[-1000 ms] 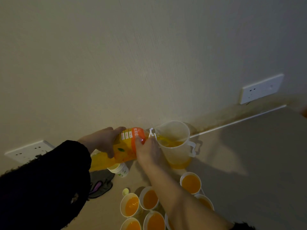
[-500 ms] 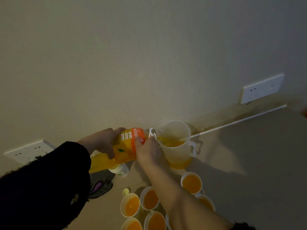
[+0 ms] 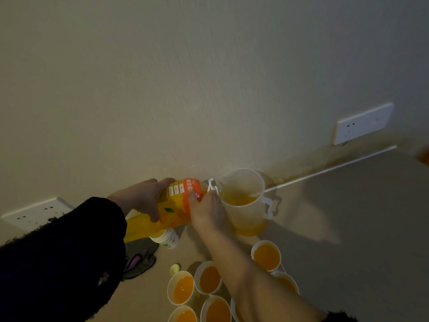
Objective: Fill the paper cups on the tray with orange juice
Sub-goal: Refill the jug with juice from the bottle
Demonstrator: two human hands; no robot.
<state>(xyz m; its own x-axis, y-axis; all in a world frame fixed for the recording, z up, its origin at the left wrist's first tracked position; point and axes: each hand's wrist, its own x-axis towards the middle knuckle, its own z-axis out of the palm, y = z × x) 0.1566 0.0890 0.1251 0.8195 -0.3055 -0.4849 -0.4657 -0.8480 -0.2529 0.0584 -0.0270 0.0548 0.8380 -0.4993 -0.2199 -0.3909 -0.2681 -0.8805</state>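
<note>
An orange juice bottle [image 3: 171,210] with an orange label lies tipped to the right, its neck at the rim of a translucent plastic pitcher [image 3: 246,212]. Juice runs into the pitcher, which holds some orange liquid. My left hand [image 3: 141,198] grips the bottle's body from the far side. My right hand [image 3: 206,210] grips the bottle near its neck, right beside the pitcher. Several paper cups [image 3: 266,256] filled with orange juice stand in a cluster below my right forearm; the tray under them is not discernible.
A stack of empty paper cups [image 3: 167,238] lies under the bottle. A small yellow bottle cap [image 3: 174,268] sits left of the filled cups. A dark cloth with a pink shape [image 3: 139,261] lies nearby. Wall sockets [image 3: 362,123] flank the scene along the wall.
Hardly anything has moved. Both hands keep the bottle tipped at the pitcher, and the juice level in the pitcher looks slightly higher.
</note>
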